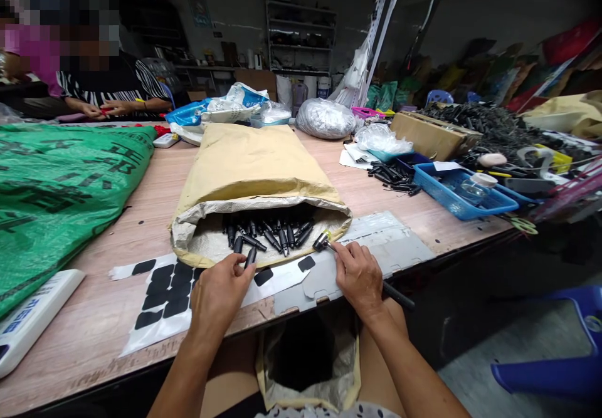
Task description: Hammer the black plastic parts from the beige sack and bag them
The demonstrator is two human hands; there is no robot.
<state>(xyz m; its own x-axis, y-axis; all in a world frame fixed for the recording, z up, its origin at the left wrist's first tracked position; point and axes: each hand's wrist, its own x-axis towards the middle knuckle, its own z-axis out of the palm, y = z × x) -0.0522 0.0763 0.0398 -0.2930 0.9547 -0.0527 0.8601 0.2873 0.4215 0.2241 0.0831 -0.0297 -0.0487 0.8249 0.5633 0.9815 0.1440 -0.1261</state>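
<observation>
A small black plastic part is pinched between the fingertips of the left hand, just at the mouth of a brown paper sack lying on its side, in which many like black parts are heaped. A slim tool with a black handle is gripped by the closed fingers of the right hand, its head resting near the sack's right lip. Beneath both hands, a backing sheet of black adhesive pads is spread on the wooden table. A blue tray stands well to the right.

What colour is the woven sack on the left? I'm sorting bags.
Green with black print, in the head view: woven sack.
</observation>
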